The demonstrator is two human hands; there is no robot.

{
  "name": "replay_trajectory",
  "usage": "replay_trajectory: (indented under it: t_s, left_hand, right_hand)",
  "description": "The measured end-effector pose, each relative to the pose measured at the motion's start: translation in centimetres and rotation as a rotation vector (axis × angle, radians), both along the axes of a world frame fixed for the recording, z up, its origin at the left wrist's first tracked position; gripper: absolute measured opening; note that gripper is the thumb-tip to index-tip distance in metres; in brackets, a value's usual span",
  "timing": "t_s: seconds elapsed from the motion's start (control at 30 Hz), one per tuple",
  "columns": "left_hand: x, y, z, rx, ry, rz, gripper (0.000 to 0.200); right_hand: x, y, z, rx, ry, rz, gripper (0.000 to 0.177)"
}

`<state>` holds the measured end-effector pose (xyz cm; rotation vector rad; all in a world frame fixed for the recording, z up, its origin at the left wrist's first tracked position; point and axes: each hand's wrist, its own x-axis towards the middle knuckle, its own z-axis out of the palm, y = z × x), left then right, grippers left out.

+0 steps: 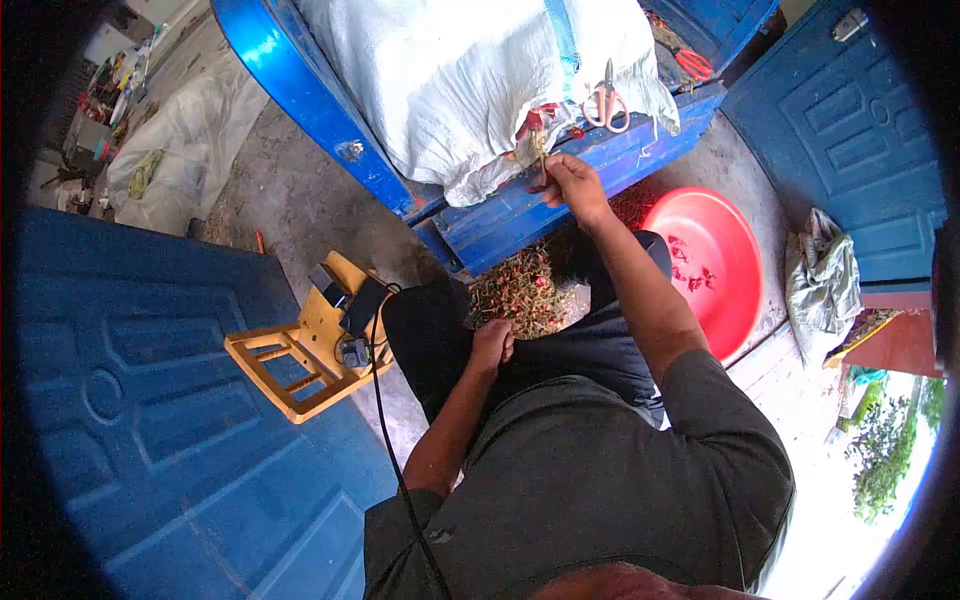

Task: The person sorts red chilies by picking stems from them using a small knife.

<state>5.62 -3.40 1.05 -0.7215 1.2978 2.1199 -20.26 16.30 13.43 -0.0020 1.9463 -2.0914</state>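
Note:
My right hand (575, 188) is closed in a pinch on a thin dry stalk (542, 165) at the front edge of the white woven sack (450, 90). Dried red pods, which look like chillies (535, 122), show at the sack's edge just beyond my fingers. My left hand (492, 345) rests on my lap with its fingers curled in; whatever they may hold is hidden. Pink-handled scissors (607, 108) lie on the sack, just past my right hand. A second pair of scissors with red handles (693, 65) lies farther right.
The sack lies on a blue metal frame (600, 165). At my right stands a red basin (735, 270) with a few dark red pods in it. Stalk scraps (520, 295) cover the floor between my legs. A wooden chair (315, 345) with devices and a cable stands left, near a blue door (170, 400).

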Motion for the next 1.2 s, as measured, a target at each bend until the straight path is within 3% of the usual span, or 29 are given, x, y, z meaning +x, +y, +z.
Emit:
replay_trajectory:
  t_s: [0.17, 0.23, 0.27, 0.33, 0.43, 0.57, 0.63, 0.97, 1.07, 1.13, 1.17, 1.2]
  left_hand:
    - [0.0, 0.1, 0.4, 0.012, 0.002, 0.010, 0.021]
    - [0.0, 0.1, 0.8, -0.004, 0.014, 0.007, 0.021]
    - [0.0, 0.2, 1.0, -0.019, 0.027, 0.006, 0.021]
    - [0.1, 0.2, 1.0, -0.007, 0.021, 0.007, 0.021]
    - [0.0, 0.3, 1.5, -0.015, 0.008, 0.001, 0.021]
    - [0.1, 0.1, 0.4, 0.004, 0.018, -0.021, 0.021]
    - [0.2, 0.1, 0.7, 0.002, 0.029, -0.014, 0.021]
    - [0.0, -0.4, 1.4, 0.078, -0.010, 0.034, 0.019]
    - [0.0, -0.3, 1.8, 0.054, -0.015, 0.033, 0.019]
    - [-0.1, -0.3, 1.2, 0.049, -0.028, 0.021, 0.020]
    - [-0.1, -0.2, 0.9, 0.043, -0.027, 0.009, 0.020]
    - [0.0, -0.1, 0.8, 0.045, -0.038, 0.001, 0.020]
  right_hand:
    - [0.8, 1.0, 0.8, 0.298, 0.103, -0.061, 0.025]
    - [0.3, 1.8, -0.7, 0.438, 0.376, -0.113, 0.023]
    - [0.3, 2.2, -0.9, 0.438, 0.377, -0.114, 0.023]
    - [0.6, 2.7, -0.3, 0.670, 0.604, -0.201, 0.022]
    - [0.3, 3.8, -0.2, 0.782, 0.641, -0.188, 0.021]
    - [0.0, 4.6, -0.7, 0.707, 0.539, -0.146, 0.024]
    - [0.3, 4.5, -0.6, 0.348, 0.116, -0.103, 0.027]
    - [1.9, 3.5, -0.4, 0.123, -0.054, -0.192, 0.025]
    - [2.9, 3.2, 0.9, 0.162, -0.146, -0.048, 0.031]
    - [3.3, 3.3, 1.9, 0.127, -0.215, 0.138, 0.047]
    - [3.5, 3.2, 2.6, 0.195, -0.158, 0.202, 0.063]
    - [3.6, 3.3, 3.1, 0.196, -0.170, 0.195, 0.063]
